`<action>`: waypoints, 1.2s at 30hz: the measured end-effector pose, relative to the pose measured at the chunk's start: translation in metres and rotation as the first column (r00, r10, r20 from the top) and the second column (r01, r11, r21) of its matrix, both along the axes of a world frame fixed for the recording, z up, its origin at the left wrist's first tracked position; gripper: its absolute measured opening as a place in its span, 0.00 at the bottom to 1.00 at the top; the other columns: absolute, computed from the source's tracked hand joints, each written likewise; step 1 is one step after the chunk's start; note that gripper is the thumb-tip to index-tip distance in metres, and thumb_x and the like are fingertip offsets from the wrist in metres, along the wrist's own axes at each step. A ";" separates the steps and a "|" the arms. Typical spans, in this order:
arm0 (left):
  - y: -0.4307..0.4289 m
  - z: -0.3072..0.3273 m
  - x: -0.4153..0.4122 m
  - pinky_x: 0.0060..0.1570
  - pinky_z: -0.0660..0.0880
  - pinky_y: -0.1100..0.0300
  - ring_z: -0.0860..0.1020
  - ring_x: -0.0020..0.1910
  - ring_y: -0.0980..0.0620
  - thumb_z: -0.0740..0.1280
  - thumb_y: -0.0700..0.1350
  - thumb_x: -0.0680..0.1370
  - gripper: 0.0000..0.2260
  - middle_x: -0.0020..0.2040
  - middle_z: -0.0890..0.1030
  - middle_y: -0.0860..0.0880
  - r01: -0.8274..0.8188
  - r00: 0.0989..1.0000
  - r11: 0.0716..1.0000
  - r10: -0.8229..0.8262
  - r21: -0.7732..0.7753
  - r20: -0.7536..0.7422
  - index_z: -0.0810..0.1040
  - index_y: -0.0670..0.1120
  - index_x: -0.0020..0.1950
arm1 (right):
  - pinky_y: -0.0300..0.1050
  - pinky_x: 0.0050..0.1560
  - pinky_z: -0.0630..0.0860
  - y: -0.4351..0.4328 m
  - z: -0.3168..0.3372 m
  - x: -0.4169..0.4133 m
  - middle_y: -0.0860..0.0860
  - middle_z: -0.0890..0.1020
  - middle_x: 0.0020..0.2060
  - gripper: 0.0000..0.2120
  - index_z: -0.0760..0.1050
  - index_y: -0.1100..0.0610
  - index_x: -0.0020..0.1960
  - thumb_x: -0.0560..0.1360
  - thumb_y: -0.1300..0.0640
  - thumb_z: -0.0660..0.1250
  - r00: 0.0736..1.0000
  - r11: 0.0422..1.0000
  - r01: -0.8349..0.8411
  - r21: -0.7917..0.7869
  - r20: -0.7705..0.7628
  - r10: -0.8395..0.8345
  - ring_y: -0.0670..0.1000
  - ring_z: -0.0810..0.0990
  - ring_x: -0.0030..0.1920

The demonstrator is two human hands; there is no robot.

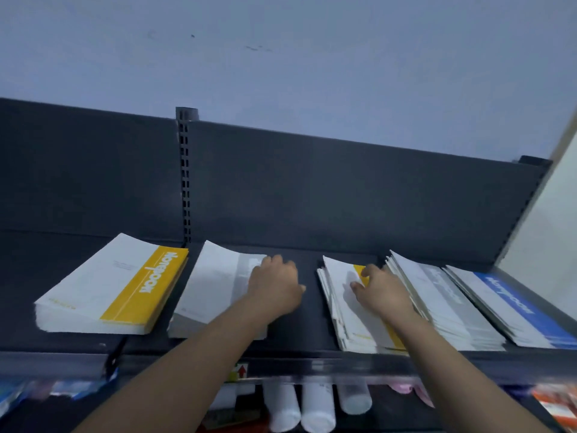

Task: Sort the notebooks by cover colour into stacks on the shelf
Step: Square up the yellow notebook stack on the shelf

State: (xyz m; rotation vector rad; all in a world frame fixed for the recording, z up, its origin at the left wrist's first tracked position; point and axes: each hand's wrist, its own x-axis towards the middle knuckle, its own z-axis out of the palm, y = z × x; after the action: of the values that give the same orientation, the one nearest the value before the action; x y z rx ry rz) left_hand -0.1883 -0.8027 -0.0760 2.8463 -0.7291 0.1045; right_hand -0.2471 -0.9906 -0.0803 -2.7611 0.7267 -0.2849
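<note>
Mid-sort here: our right hand (382, 292) is pinching the yellow notebook (342, 281) topping the centre-right pile. Our left hand (274, 287) is sitting curled on the grey stack (212, 285); can't tell if it's gripping. Next we're probably lifting it across to the yellow stack (109, 289), left of centre.

Five notebook stacks (112, 285) (215, 285) (346, 307) (443, 301) (512, 304); two hands (274, 289) (384, 292); three tubes (281, 407) (318, 407) (354, 398).

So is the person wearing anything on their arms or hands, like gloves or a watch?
No. The left hand and right hand are bare: no gloves, rings or bracelets show. The left forearm and right forearm are bare too, with no sleeves or watch in view.
</note>
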 end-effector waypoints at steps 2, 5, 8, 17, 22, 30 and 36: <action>-0.025 -0.006 -0.008 0.64 0.65 0.50 0.66 0.67 0.41 0.57 0.54 0.81 0.21 0.67 0.69 0.41 0.007 0.996 0.998 -0.012 -0.055 -0.090 0.69 0.41 0.67 | 0.50 0.61 0.71 -0.014 -0.005 -0.007 0.57 0.72 0.65 0.22 0.68 0.57 0.67 0.78 0.46 0.60 0.998 1.000 -0.005 0.023 -0.068 0.006 0.60 0.72 0.64; -0.056 -0.012 -0.018 0.59 0.68 0.53 0.71 0.63 0.42 0.56 0.54 0.82 0.20 0.63 0.73 0.41 -0.052 0.961 0.976 -0.009 -0.213 -0.277 0.72 0.40 0.63 | 0.49 0.64 0.69 -0.027 -0.013 -0.016 0.58 0.69 0.68 0.26 0.64 0.57 0.71 0.77 0.44 0.58 0.986 0.997 -0.046 0.065 -0.156 0.056 0.59 0.70 0.68; -0.080 -0.019 -0.021 0.56 0.73 0.55 0.76 0.58 0.46 0.56 0.56 0.81 0.21 0.61 0.78 0.44 -0.151 0.895 0.939 -0.002 -0.309 -0.445 0.75 0.41 0.62 | 0.48 0.64 0.69 -0.039 -0.018 -0.020 0.58 0.69 0.69 0.30 0.62 0.56 0.72 0.76 0.41 0.60 0.975 0.990 -0.095 0.101 -0.191 0.113 0.59 0.69 0.68; -0.099 -0.017 -0.022 0.50 0.79 0.52 0.81 0.49 0.45 0.70 0.46 0.76 0.08 0.50 0.81 0.43 -0.540 0.705 0.647 -0.002 -0.539 -0.709 0.76 0.42 0.47 | 0.52 0.62 0.71 -0.046 -0.028 -0.025 0.57 0.70 0.66 0.31 0.65 0.55 0.70 0.75 0.37 0.61 0.974 0.966 -0.182 0.186 -0.100 0.203 0.60 0.70 0.65; -0.096 -0.015 -0.024 0.32 0.74 0.61 0.79 0.37 0.51 0.71 0.40 0.75 0.07 0.43 0.81 0.45 -0.581 0.662 0.592 -0.054 -0.558 -0.747 0.76 0.40 0.49 | 0.49 0.62 0.71 -0.048 -0.025 -0.032 0.54 0.70 0.67 0.32 0.64 0.55 0.71 0.74 0.39 0.65 0.974 0.945 -0.213 0.248 -0.017 0.224 0.57 0.70 0.66; -0.075 -0.004 -0.032 0.44 0.80 0.55 0.81 0.50 0.47 0.70 0.37 0.75 0.16 0.55 0.81 0.44 -0.375 0.824 0.392 -0.274 -0.840 -0.495 0.72 0.43 0.62 | 0.59 0.55 0.77 -0.052 -0.014 -0.019 0.49 0.77 0.58 0.47 0.63 0.51 0.64 0.52 0.33 0.77 0.927 0.747 -0.245 0.617 0.374 -0.005 0.53 0.77 0.57; -0.049 0.008 -0.030 0.53 0.78 0.50 0.79 0.55 0.52 0.74 0.48 0.66 0.24 0.55 0.79 0.52 -0.125 0.954 0.382 -0.207 -0.916 -0.217 0.70 0.51 0.59 | 0.57 0.53 0.78 -0.045 0.005 -0.013 0.47 0.81 0.54 0.33 0.69 0.51 0.62 0.62 0.51 0.81 0.825 0.657 -0.418 0.627 0.566 -0.015 0.51 0.80 0.53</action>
State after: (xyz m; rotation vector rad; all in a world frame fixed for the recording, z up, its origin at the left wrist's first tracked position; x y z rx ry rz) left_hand -0.2182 -0.8522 -0.0682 1.6574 -0.4330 0.0441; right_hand -0.2597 -1.0352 -0.0757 -1.8175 0.2561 -0.5379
